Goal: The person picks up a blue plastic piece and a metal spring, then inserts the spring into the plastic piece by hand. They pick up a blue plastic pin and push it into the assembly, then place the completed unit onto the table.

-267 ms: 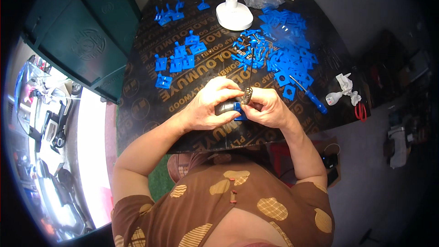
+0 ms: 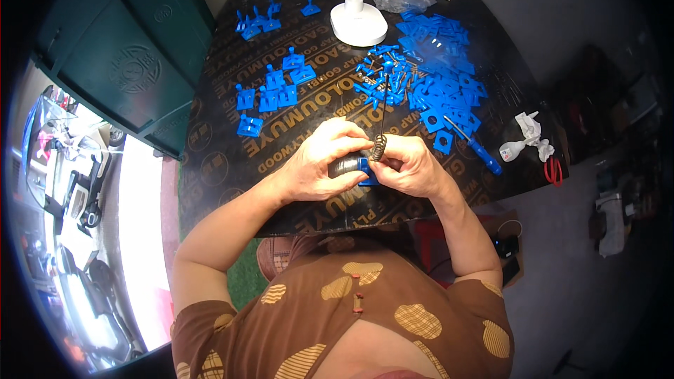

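Note:
My left hand [image 2: 324, 160] is curled around a dark rounded piece with a grey band [image 2: 344, 165]. Against its right side sits a small blue plastic part [image 2: 366, 177], low over the near half of the table. My right hand [image 2: 415, 166] closes thumb and fingers at the lower end of a dark coil spring [image 2: 380, 146], with a long thin straight end [image 2: 384, 102] rising from it. Both hands' fingertips meet around the spring and the blue part. My fingers cover where these pieces join.
On the dark printed table [image 2: 309, 221], several blue assembled stands [image 2: 277, 91] are at left. A blue pile of flat plates [image 2: 449, 91] and small blue parts with screws [image 2: 386, 70] lie at right. Nearby are a blue-handled screwdriver [image 2: 484, 156], a white lamp [image 2: 359, 24] and a white bulb [image 2: 512, 149].

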Demonstrator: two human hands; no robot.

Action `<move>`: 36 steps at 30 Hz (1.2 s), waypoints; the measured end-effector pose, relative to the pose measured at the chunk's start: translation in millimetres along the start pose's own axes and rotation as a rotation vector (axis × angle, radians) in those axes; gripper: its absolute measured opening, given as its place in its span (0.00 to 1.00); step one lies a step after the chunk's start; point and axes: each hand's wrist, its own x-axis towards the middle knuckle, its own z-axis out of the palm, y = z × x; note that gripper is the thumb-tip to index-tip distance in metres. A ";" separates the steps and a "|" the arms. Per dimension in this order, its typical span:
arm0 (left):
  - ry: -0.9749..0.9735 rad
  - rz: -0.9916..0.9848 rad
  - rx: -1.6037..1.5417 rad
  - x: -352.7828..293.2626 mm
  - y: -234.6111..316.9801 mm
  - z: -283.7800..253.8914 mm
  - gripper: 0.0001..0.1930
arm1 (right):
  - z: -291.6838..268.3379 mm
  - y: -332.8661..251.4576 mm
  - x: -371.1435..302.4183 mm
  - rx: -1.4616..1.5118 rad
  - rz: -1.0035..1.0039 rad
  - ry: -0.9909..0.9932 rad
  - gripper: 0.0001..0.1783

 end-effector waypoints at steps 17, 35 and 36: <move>-0.013 0.003 0.018 1.5 -0.9 -1.0 0.22 | -0.1 0.4 0.1 -0.017 -0.010 0.010 0.05; -0.012 -0.005 0.014 1.1 -1.2 -0.2 0.20 | -0.5 -1.2 -0.1 -0.022 -0.016 0.011 0.03; -0.016 -0.008 0.009 1.4 -1.4 -0.5 0.20 | -0.5 -1.0 0.0 -0.020 -0.013 0.012 0.03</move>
